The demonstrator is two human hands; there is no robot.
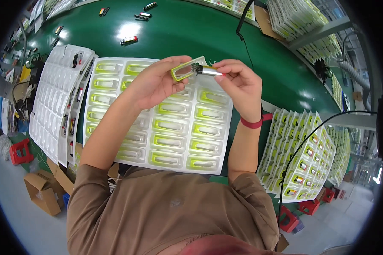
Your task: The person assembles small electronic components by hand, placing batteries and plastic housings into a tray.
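Note:
My left hand [159,80] grips a small lime-green shell [184,72], an oblong frame with a hollow middle, between thumb and fingers. In my right hand [242,83], a short silver cylinder [210,71] is pinched by its red-tipped end; its kind is unclear. The cylinder's dark, bristle-like end reaches over the shell's right edge; whether they touch I cannot tell. Below both hands lies a white moulded tray [187,168], with rows of similar lime-green shells in its pockets. My left forearm covers part of it.
Stacked white trays [47,106] stand at the left, with small red-and-black pieces between them. A leaning stack of filled trays [302,161] is at the right. Several small cylinders [129,40] lie scattered on the green table [191,29]. A black cable [293,155] hangs over the right side.

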